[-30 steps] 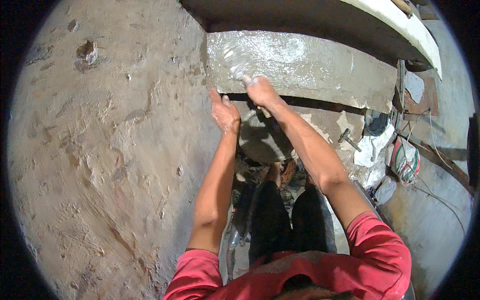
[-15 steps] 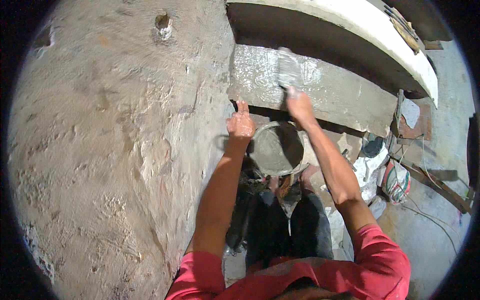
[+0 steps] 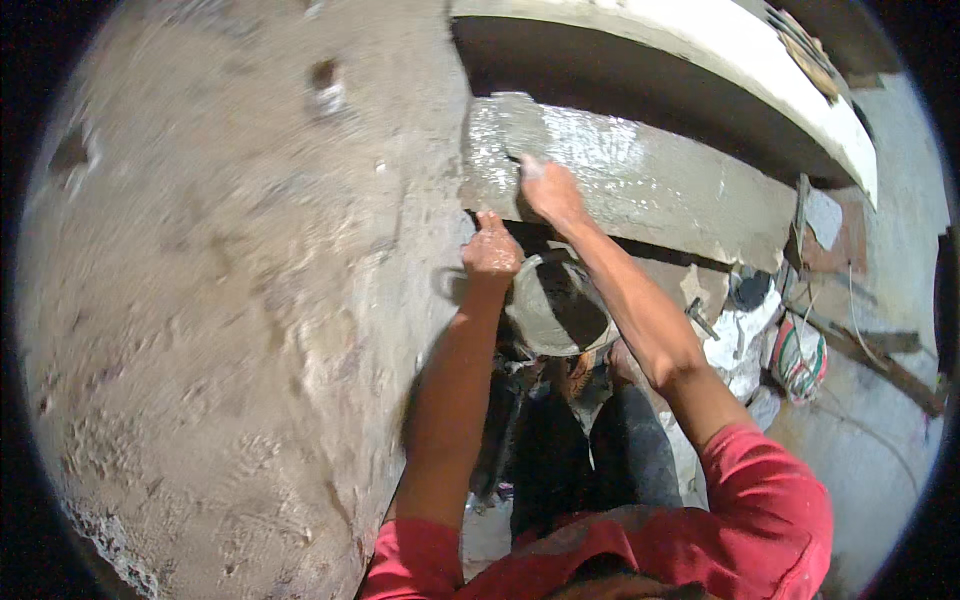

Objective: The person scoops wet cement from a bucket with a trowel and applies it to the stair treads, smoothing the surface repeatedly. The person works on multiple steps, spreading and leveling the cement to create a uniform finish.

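Observation:
My right hand (image 3: 552, 192) is closed on the handle of a trowel (image 3: 518, 122), whose blurred, mortar-smeared blade lies on the wet grey surface of a ledge (image 3: 690, 205), near the wall corner. Shiny wet mortar covers the ledge's left part. My left hand (image 3: 492, 246), smeared with mortar, rests at the ledge's front edge beside the wall; its front fingers are stretched out and I see nothing held in it. Below both hands stands a round bucket (image 3: 545, 325) with grey mortar inside, partly in shadow.
A rough plastered wall (image 3: 220, 300) with holes rises close on my left. A curved white-topped ledge (image 3: 700, 65) overhangs the back, with tools (image 3: 805, 60) on it. At right are a hammer (image 3: 702, 318), a striped sack (image 3: 798, 360), wooden boards (image 3: 880, 365) and loose cords.
My right hand has swept the trowel left along the ledge toward the wall corner. My left hand has stayed by the ledge edge, and the view has shifted slightly.

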The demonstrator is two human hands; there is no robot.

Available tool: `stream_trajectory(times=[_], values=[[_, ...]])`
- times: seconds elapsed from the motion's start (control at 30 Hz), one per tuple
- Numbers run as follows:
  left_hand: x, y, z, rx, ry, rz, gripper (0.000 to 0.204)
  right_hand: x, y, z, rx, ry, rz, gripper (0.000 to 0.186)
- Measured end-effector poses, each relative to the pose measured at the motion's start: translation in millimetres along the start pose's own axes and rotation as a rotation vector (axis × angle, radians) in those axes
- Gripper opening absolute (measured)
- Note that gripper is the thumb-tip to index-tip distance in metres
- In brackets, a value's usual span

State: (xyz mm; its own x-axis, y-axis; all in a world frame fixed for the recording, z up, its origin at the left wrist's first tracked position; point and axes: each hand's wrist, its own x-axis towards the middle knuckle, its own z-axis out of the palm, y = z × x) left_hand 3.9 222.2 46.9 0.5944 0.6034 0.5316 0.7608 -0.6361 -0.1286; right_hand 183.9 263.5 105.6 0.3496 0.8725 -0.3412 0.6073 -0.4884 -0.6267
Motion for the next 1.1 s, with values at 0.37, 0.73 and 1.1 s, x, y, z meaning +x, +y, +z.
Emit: stream_trajectory(times=[0.37,0.73,1.1], values=[[-11.5,-8.8,4.7,-0.071,-0.179,0.049,0.051,-35.5,144.6,-78.2,-0.051,0.262,0.369,0.059],[54.1,-5.1,-23.5,-0.241,-1.335,-0.353,0.077,-25.6,112.8,5.8,0.096,0.025,0.190,0.033],[57.5,-6.8,-22.0,-0.230,-1.365,-0.316,0.077,-109.9,331.1,-200.8,0.503,0.483,0.874,0.049]])
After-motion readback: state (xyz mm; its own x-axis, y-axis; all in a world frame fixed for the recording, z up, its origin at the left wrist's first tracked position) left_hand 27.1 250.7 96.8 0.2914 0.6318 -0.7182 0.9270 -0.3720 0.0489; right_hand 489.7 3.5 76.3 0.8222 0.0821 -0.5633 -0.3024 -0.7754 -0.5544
